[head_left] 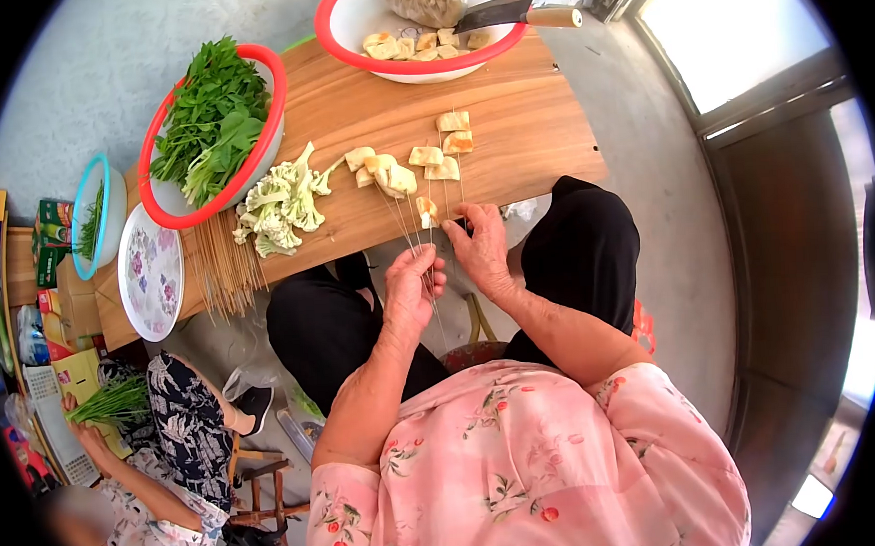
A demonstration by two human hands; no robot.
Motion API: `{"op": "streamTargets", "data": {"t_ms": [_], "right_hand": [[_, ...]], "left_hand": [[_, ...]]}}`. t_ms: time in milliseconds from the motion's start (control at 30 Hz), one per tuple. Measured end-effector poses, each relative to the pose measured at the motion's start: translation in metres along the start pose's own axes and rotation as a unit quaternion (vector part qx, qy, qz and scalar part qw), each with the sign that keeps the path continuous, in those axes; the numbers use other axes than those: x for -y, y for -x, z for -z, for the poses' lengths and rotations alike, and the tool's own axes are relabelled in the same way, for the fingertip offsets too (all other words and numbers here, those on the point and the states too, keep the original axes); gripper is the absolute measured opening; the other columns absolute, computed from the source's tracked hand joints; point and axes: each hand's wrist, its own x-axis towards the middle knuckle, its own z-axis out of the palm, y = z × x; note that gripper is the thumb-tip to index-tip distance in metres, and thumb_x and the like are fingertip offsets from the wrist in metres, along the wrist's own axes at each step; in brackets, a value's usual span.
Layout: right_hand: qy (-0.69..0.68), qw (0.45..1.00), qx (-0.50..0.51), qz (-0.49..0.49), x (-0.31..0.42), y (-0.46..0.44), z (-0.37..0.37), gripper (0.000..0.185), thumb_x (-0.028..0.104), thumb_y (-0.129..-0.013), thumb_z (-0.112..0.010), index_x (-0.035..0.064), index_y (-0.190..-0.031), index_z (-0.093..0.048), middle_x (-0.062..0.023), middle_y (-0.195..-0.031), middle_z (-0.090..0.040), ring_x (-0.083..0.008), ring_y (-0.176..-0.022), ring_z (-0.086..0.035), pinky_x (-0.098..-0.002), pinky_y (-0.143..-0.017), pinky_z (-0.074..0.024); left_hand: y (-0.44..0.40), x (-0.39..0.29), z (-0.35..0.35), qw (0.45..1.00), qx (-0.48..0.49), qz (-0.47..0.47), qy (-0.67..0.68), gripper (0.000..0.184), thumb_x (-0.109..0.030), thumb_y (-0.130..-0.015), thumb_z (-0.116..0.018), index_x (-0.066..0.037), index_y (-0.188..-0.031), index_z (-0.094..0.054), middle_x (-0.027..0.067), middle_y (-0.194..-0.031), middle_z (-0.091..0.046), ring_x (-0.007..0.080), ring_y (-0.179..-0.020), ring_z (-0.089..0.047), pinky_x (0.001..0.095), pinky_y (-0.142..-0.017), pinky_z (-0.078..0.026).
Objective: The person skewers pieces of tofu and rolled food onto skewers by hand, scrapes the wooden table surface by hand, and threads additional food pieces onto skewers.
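Observation:
My left hand is closed around several thin bamboo skewers just in front of the table edge. Their far ends reach pieces of fried tofu on the wood. One small tofu piece sits upright on a skewer between my hands. At the table edge, my right hand has its fingers curled together close to the lower ends of other skewers; whatever it pinches is hidden. Those skewers run through more tofu chunks lying on the table.
On the wooden table are cauliflower, loose skewers, a floral plate and a red-rimmed bowl of greens. A cleaver rests across another red-rimmed bowl with tofu. A seated person holds green stalks, lower left.

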Motion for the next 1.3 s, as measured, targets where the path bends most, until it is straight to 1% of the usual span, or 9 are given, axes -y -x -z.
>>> {"op": "streamTargets", "data": {"t_ms": [67, 133, 233, 433, 667, 967, 1033, 1133, 1300], "right_hand": [[-0.267, 0.918, 0.194, -0.219, 0.007, -0.002, 0.001, 0.034, 0.02, -0.081, -0.066, 0.0007, -0.107, -0.057, -0.0096, -0.071, -0.061, -0.014, -0.061, -0.055, -0.0303, -0.058, -0.0461], [-0.279, 0.908, 0.214, -0.227, 0.015, -0.006, 0.006, 0.036, 0.02, -0.082, -0.065, -0.0013, -0.109, -0.056, -0.0083, -0.066, -0.062, -0.0124, -0.06, -0.055, -0.0278, -0.056, -0.0456], [-0.353, 0.798, 0.338, -0.354, 0.026, -0.019, 0.016, 0.049, 0.015, -0.081, -0.065, -0.0098, -0.119, -0.046, -0.0092, -0.071, -0.062, -0.0119, -0.061, -0.055, -0.0237, -0.056, -0.0452], [-0.5, 0.716, 0.216, -0.436, 0.022, -0.015, -0.014, 0.052, 0.002, -0.078, -0.064, -0.0062, -0.124, -0.041, -0.0107, -0.078, -0.062, -0.0122, -0.063, -0.058, -0.0252, -0.054, -0.0475], [-0.466, 0.762, 0.173, -0.415, 0.015, -0.033, -0.026, 0.036, 0.004, -0.082, -0.059, -0.005, -0.115, -0.049, -0.0096, -0.077, -0.061, -0.0131, -0.063, -0.06, -0.025, -0.053, -0.0476], [-0.54, 0.708, 0.148, -0.431, 0.012, -0.037, -0.034, 0.017, 0.009, -0.088, -0.052, -0.004, -0.098, -0.056, -0.0091, -0.08, -0.06, -0.0158, -0.067, -0.061, -0.0261, -0.059, -0.0506], [-0.51, 0.688, 0.161, -0.49, 0.018, -0.032, -0.028, 0.013, 0.007, -0.086, -0.051, -0.0025, -0.091, -0.059, -0.0065, -0.071, -0.06, -0.012, -0.056, -0.057, -0.0243, -0.05, -0.0469], [-0.464, 0.712, 0.218, -0.48, 0.021, -0.02, -0.025, 0.014, 0.007, -0.085, -0.053, -0.0029, -0.09, -0.061, -0.0064, -0.066, -0.059, -0.0118, -0.054, -0.056, -0.0248, -0.048, -0.0466], [-0.454, 0.749, 0.177, -0.449, 0.02, -0.025, -0.026, 0.015, 0.01, -0.085, -0.056, -0.0029, -0.091, -0.062, -0.0055, -0.066, -0.06, -0.0106, -0.052, -0.054, -0.0238, -0.046, -0.0454]], "left_hand": [[-0.002, 0.001, 0.0, 1.0, -0.005, -0.002, -0.012, 0.011, -0.018, -0.085, -0.061, -0.008, -0.089, -0.057, 0.0017, -0.067, -0.058, 0.0104, -0.05, -0.055, 0.0219, -0.041, -0.041], [-0.004, 0.002, 0.001, 1.0, -0.012, -0.002, -0.025, 0.012, -0.018, -0.085, -0.061, -0.007, -0.089, -0.057, 0.0019, -0.067, -0.059, 0.0105, -0.051, -0.055, 0.0218, -0.041, -0.042], [-0.006, 0.004, -0.001, 1.0, 0.014, -0.001, -0.026, 0.012, -0.018, -0.085, -0.061, -0.007, -0.089, -0.057, 0.0016, -0.067, -0.059, 0.0103, -0.051, -0.056, 0.0214, -0.042, -0.042], [0.005, 0.004, -0.005, 1.0, 0.023, 0.013, 0.01, 0.011, -0.017, -0.086, -0.058, -0.006, -0.087, -0.056, 0.0001, -0.061, -0.052, 0.0081, -0.044, -0.045, 0.0205, -0.039, -0.034], [0.014, 0.007, -0.006, 1.0, 0.007, 0.007, -0.009, 0.01, -0.016, -0.086, -0.057, -0.006, -0.086, -0.054, 0.0009, -0.062, -0.051, 0.0076, -0.045, -0.042, 0.0209, -0.039, -0.031], [0.01, 0.011, -0.004, 0.999, 0.025, 0.024, -0.002, 0.013, -0.019, -0.087, -0.058, -0.007, -0.091, -0.055, 0.0009, -0.066, -0.054, 0.0096, -0.05, -0.046, 0.0226, -0.044, -0.036], [0.006, 0.014, -0.001, 0.999, 0.031, 0.026, 0.0, 0.014, -0.02, -0.088, -0.057, -0.007, -0.091, -0.055, 0.0011, -0.066, -0.054, 0.0102, -0.051, -0.048, 0.0234, -0.045, -0.038], [0.001, 0.017, 0.001, 0.999, 0.042, 0.016, -0.018, 0.016, -0.023, -0.088, -0.057, -0.007, -0.091, -0.055, 0.0025, -0.068, -0.057, 0.012, -0.054, -0.052, 0.025, -0.048, -0.043], [-0.002, 0.014, 0.004, 0.999, 0.0, -0.002, -0.037, 0.016, -0.022, -0.09, -0.053, -0.006, -0.092, -0.055, 0.0063, -0.073, -0.06, 0.0148, -0.059, -0.057, 0.0257, -0.053, -0.048]]}}
